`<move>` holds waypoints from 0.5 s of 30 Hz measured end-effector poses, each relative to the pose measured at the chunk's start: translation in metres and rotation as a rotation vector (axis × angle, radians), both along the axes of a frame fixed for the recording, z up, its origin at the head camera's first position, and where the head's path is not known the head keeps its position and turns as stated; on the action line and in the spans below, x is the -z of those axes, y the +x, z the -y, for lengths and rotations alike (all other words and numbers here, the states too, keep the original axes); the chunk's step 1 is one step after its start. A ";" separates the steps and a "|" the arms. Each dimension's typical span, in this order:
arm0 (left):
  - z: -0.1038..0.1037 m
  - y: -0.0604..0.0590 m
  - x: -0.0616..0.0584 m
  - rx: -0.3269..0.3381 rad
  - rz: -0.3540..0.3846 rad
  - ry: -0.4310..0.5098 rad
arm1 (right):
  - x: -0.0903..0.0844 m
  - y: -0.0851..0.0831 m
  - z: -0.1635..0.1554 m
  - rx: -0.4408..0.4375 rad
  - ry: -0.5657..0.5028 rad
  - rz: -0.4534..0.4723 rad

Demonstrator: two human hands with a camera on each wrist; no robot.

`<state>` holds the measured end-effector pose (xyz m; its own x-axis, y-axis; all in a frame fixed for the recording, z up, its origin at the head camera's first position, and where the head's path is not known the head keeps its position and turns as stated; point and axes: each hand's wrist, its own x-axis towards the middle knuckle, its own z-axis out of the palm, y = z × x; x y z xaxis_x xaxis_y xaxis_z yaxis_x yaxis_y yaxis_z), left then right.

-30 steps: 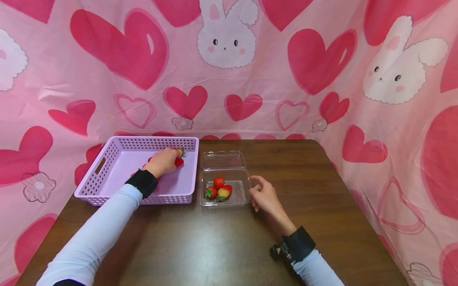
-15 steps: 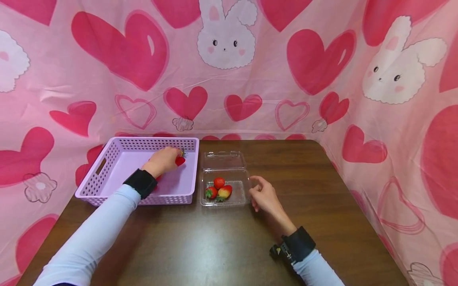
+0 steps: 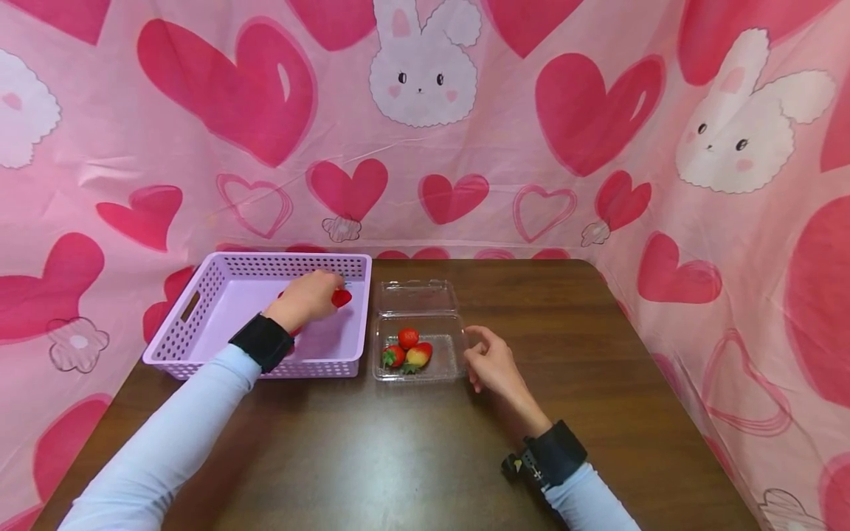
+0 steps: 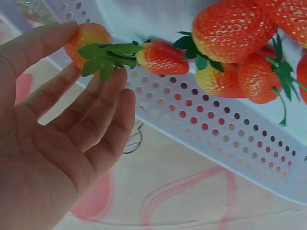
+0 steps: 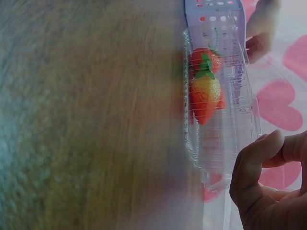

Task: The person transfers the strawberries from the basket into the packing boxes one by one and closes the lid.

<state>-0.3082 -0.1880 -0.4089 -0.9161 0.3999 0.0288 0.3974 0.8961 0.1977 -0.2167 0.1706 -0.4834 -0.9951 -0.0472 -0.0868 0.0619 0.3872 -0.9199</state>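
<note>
My left hand (image 3: 307, 299) is inside the lilac basket (image 3: 229, 310). In the left wrist view, its thumb and fingers pinch a red-and-yellow strawberry (image 4: 88, 38) with green leaves. More strawberries (image 4: 235, 31) lie in the basket beside that hand; from the head view the hand covers most of them. A clear plastic clamshell container (image 3: 445, 354) stands right of the basket with its lid (image 3: 417, 298) folded back. Several strawberries (image 5: 205, 96) sit in its left part. My right hand (image 3: 493, 363) pinches the container's right rim between thumb and curled index finger.
Both the basket and the container stand on a brown wooden table (image 3: 372, 450). Behind and beside it hangs a pink cloth (image 3: 505, 140) with hearts and rabbits. The basket's perforated wall (image 3: 364, 317) rises between my left hand and the container.
My left hand has shifted slightly right and up within the basket, a red strawberry showing at its fingertips. The right hand and the container have stayed in place.
</note>
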 end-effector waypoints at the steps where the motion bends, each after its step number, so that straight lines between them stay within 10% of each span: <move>1: -0.001 0.001 -0.001 0.003 -0.003 -0.004 | 0.000 0.000 0.000 -0.002 0.003 -0.001; 15: -0.011 0.008 -0.011 0.020 -0.024 0.013 | 0.000 0.000 -0.001 -0.003 0.000 -0.018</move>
<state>-0.3002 -0.1767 -0.3978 -0.9070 0.4174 0.0561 0.4198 0.8853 0.1999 -0.2168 0.1714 -0.4838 -0.9963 -0.0507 -0.0687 0.0439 0.3870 -0.9210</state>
